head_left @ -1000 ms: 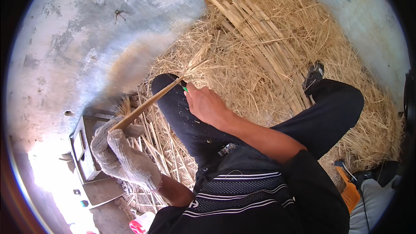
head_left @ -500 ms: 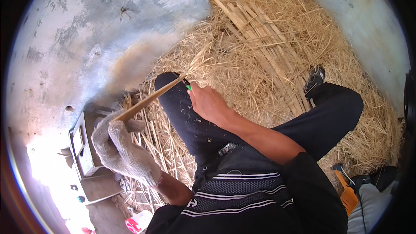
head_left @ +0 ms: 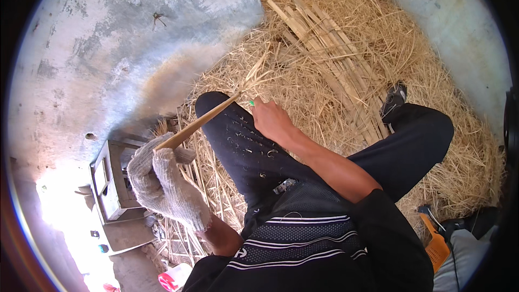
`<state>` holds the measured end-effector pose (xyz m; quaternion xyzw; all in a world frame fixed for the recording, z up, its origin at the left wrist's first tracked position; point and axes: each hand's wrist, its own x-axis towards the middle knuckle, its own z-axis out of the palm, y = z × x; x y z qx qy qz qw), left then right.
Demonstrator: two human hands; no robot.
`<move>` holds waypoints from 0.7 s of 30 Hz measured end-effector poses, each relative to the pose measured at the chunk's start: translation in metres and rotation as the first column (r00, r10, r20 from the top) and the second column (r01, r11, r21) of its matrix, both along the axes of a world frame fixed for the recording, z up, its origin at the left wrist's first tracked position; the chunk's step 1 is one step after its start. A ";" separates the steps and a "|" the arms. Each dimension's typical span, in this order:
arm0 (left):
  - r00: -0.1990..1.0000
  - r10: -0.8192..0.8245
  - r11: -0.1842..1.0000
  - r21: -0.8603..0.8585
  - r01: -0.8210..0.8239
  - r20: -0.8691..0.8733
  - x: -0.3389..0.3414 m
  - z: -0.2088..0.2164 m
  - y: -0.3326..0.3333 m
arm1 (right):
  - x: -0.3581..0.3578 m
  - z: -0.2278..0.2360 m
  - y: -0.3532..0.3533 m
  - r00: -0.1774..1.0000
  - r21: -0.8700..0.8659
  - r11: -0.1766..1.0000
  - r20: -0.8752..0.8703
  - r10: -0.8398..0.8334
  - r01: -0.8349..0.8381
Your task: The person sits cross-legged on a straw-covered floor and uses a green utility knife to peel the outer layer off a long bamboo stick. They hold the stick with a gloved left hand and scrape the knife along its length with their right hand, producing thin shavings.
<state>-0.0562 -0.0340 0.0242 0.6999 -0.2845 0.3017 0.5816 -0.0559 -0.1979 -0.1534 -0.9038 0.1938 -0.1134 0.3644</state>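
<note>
My left hand (head_left: 167,184), in a knitted pale glove, is closed round the near end of a bamboo strip (head_left: 208,116). The strip slants up and to the right across my bent left knee, and its far end frays into thin curled slivers (head_left: 254,73). My right hand (head_left: 273,121) is bare and closed on a small tool with a green part (head_left: 252,103) poking out by the fingers. The rest of that tool is hidden by my fist, so its kind cannot be made out. This hand sits just right of the strip's frayed part.
Long split bamboo strips (head_left: 338,59) lie in a bundle on a thick bed of shavings (head_left: 427,86). A wooden frame-like piece (head_left: 111,184) stands left, near a red and white container (head_left: 174,277). An orange plastic object (head_left: 437,249) and another person's grey-clothed leg (head_left: 467,257) are at lower right.
Both hands have shifted right, and the bamboo strip has moved right with my left hand. My right hand is also slightly higher, and a wider gap shows between it and the strip.
</note>
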 end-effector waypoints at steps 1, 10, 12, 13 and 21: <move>1.000 0.013 1.000 -0.008 -0.013 -0.002 -0.001 0.001 0.000 | -0.004 0.015 0.003 1.000 0.030 1.000 -0.010 -0.005 0.005; 0.998 -0.020 0.999 -0.037 0.018 -0.055 0.000 -0.001 -0.002 | -0.026 0.091 0.039 0.908 0.195 0.954 0.397 0.135 -0.227; 0.998 -0.034 0.999 -0.040 0.032 -0.056 -0.001 0.001 -0.005 | -0.006 0.026 0.015 0.990 0.231 0.972 0.138 0.021 -0.053; 0.998 -0.043 0.998 -0.037 0.041 -0.046 -0.001 0.001 -0.006 | 0.000 -0.016 -0.003 0.995 0.139 0.989 0.080 -0.058 0.046; 0.998 0.017 0.999 -0.041 -0.020 -0.056 0.010 0.000 0.009 | -0.021 0.087 0.037 0.915 0.212 0.939 0.361 0.181 -0.269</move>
